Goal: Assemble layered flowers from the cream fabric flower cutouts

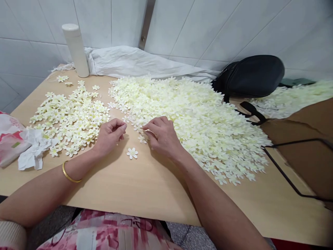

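Note:
My left hand (110, 136) is closed in a pinch above the table, beside the smaller pile of artificial flowers (75, 118). Whatever lies between its thumb and fingertips is hidden or too small to name. At the near left edge of the large pile of pale yellow-white flowers (187, 114), my right hand (165, 137) bends over with thumb and index finger pinched at a flower (142, 138). Between and slightly below the hands, a single flower (132, 153) lies face up, its yellow centre showing.
A white bottle (76, 52) and a bunched white cloth (125, 60) stand along the tiled wall. On the right are a black bag (255, 76) and a brown cardboard piece (307, 139). Crumpled paper (33, 147) lies by a red-and-white plastic bag (10, 139) at left.

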The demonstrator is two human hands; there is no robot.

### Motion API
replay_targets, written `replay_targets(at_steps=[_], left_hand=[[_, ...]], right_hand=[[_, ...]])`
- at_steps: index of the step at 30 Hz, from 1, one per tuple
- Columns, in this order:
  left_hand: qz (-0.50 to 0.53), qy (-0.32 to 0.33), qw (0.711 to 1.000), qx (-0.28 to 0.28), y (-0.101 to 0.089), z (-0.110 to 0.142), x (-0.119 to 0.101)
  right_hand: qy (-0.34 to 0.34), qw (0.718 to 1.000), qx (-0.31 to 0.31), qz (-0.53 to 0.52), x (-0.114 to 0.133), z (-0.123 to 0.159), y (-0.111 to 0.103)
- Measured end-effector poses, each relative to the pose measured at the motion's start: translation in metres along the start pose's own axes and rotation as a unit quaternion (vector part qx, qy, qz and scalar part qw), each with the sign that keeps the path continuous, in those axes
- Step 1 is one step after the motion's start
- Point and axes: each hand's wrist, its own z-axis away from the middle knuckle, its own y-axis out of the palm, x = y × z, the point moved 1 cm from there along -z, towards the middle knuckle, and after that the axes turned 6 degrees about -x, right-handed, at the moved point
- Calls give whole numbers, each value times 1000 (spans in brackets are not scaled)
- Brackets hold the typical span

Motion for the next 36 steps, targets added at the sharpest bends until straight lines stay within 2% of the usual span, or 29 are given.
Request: replay_targets(at_steps=[3,9,13,16,20,22,25,27,29,31,36], left_hand=[[-3,-1,1000,-2,0,0,-1],[-13,-4,1000,-12,2,3,-10],[-7,-4,1000,-10,1,3,-9],[-7,-3,1000,-9,0,2,-6],[-8,0,1000,-12,0,2,-8],[6,-17,1000,5,2,3,-10],[41,-83,993,70,6,6,-9],[80,-124,983,113,9,8,-7],[122,-147,972,135,11,9,-5],[147,-166,967,127,11,9,-4],[153,-166,974,23,5,2,-5]], right_hand=[[-17,999,4,-47,4,0,-2],[-93,980,115,-136,20,6,-6],[-107,971,184,-107,31,8,-8],[-104,971,203,-76,37,8,-6],[-92,980,160,-79,33,6,-4],[-55,987,96,-116,27,3,-5],[10,984,-30,-173,21,-2,-8],[21,981,-78,-178,21,-3,-7],[7,984,-77,-161,25,-4,-5],[-13,988,-48,-148,29,-3,-2],[-43,985,-4,-165,23,-2,0]])
